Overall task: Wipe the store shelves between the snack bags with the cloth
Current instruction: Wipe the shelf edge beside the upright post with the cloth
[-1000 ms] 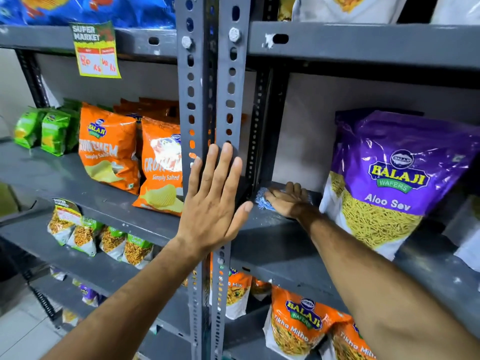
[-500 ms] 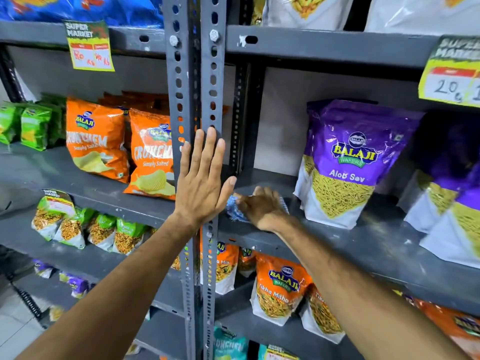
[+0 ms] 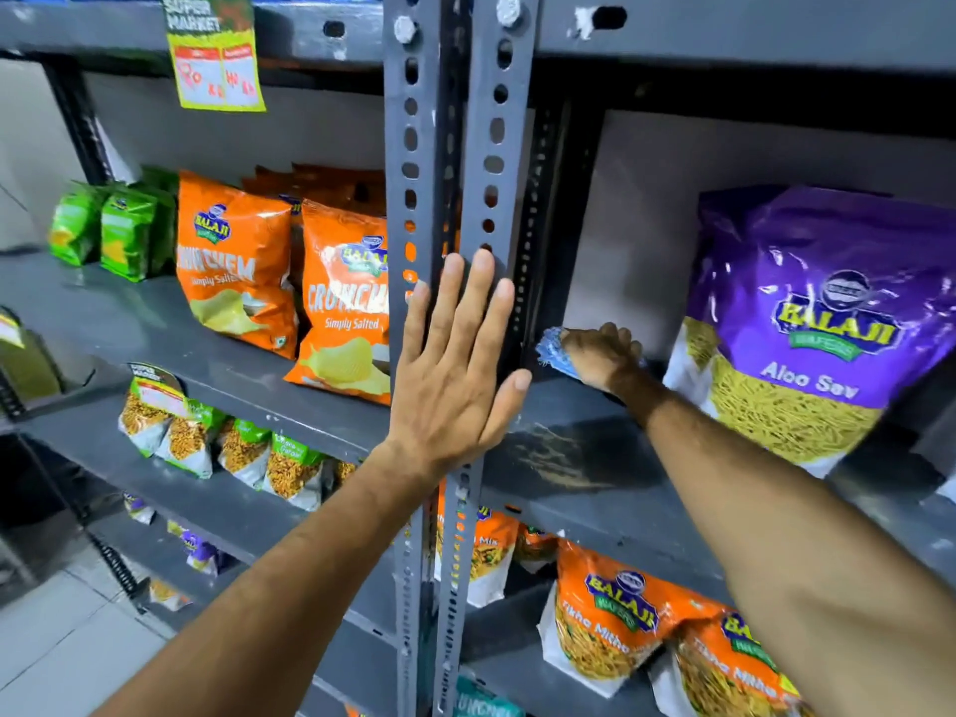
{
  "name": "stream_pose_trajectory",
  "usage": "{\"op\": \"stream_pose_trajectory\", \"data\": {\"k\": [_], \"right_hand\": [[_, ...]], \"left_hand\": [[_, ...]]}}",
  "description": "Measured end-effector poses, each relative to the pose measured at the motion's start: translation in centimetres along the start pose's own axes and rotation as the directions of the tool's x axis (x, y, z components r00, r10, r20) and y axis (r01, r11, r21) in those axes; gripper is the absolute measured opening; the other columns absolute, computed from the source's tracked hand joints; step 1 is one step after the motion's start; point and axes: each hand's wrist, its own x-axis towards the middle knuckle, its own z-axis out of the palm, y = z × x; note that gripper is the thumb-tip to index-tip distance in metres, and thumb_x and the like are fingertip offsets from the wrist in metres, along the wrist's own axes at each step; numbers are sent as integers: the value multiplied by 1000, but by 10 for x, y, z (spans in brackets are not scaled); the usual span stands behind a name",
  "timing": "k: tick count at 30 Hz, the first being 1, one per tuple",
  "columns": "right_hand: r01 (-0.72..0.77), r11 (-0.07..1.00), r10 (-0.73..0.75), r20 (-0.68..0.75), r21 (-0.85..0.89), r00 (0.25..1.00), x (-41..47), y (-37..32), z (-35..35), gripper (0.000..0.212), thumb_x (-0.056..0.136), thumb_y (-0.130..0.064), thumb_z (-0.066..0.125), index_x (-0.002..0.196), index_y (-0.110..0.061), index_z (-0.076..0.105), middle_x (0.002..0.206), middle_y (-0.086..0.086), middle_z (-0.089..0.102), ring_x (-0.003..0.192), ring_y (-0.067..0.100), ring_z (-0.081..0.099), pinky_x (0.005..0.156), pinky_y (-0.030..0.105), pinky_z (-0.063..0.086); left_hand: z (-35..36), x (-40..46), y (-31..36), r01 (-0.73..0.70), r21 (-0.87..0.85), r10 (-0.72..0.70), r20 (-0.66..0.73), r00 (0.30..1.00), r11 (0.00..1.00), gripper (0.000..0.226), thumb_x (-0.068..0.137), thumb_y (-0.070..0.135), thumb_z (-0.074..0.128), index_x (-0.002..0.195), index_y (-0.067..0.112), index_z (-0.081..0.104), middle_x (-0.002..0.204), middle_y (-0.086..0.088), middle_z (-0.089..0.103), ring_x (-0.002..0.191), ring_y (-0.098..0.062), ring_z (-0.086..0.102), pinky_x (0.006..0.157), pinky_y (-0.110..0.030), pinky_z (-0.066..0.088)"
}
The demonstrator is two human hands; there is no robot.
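While our left hand (image 3: 455, 375) lies flat and fully open against the grey perforated uprights (image 3: 455, 147), holding nothing, our right hand (image 3: 602, 357) reaches deep onto the grey shelf (image 3: 569, 458) with its fingers curled down over a blue cloth (image 3: 551, 346). We see the cloth pressed to the shelf at the back corner, just beside the upright, and its frayed edge shows to the left of our knuckles. Near it to the right stands a purple bag (image 3: 807, 323) that reads "BALAJI WAFERS" and "Aloo Sev". Left of the uprights, two orange bags (image 3: 341, 302) carry the Balaji logo with "CRUNCHEM" and "Simply Salted", and green packs (image 3: 124, 230) sit further left; their print is too blurred for us to read. A yellow-green tag (image 3: 214, 54) on the shelf edge above says "SUPER MARKET"; its handwritten prices are unclear. Below, orange packs (image 3: 615, 623) read "BALAJI" and "Tikha Mitha".
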Motion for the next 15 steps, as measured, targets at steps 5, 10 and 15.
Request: {"op": "stream_pose_trajectory", "data": {"k": [5, 10, 15], "right_hand": [[-39, 999, 39, -6, -18, 999, 32, 3, 15, 47, 102, -43, 27, 143, -27, 46, 133, 13, 44, 121, 35, 39, 105, 43, 28], [-28, 999, 29, -22, 24, 999, 38, -17, 23, 57, 100, -51, 22, 140, -21, 49, 133, 13, 44, 121, 35, 39, 107, 45, 29], [102, 994, -103, 38, 48, 994, 19, -36, 23, 59, 98, -58, 23, 142, -28, 50, 139, 14, 42, 128, 37, 35, 109, 47, 26]], "left_hand": [[8, 1, -1, -10, 21, 11, -41, 999, 1000, 72, 99, 45, 30, 157, 5, 16, 167, -10, 8, 157, -33, 7, 125, -58, 15], [12, 1, -8, -8, 42, 10, -58, 998, 999, 72, 97, 44, 31, 156, 5, 18, 166, -11, 10, 157, -34, 9, 124, -57, 15], [10, -1, -15, -4, 58, 7, -41, 999, 998, 73, 96, 41, 35, 156, 2, 20, 166, -12, 12, 157, -34, 8, 125, -58, 14]]}}
